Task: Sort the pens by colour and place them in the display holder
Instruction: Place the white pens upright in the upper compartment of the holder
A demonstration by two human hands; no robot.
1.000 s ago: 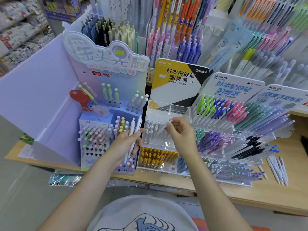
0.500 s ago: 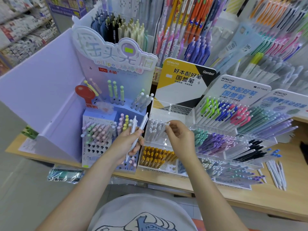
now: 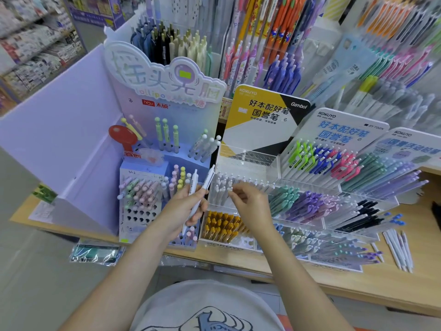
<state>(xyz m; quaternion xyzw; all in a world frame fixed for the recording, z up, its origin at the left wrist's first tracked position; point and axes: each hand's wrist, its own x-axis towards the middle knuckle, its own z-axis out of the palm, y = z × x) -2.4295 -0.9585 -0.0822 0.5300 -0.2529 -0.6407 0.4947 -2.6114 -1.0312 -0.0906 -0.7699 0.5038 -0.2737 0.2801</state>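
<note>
My left hand [image 3: 182, 212] grips two white pens [image 3: 203, 187] that point up and away, in front of the lilac stand. My right hand [image 3: 250, 204] hovers at the clear tiered display holder [image 3: 248, 162]. Its curled fingertips are at the tops of the white pens [image 3: 220, 189] standing in the holder's left middle row. Whether they pinch one of those pens is not visible. The same holder carries yellow pens [image 3: 222, 225] in the row below, and teal, purple and black pens [image 3: 310, 206] to the right.
A lilac cardboard pen stand [image 3: 140, 206] with pastel pens is just left of my left hand. Several loose white pens [image 3: 398, 249] lie on the wooden table [image 3: 393, 287] at the right. Racks of hanging pens fill the back. A plastic packet [image 3: 97, 253] hangs below the table edge.
My right hand carried a white pen down to the holder's white row, and the pen no longer shows in its fingers. My left hand, with its pens, stayed put.
</note>
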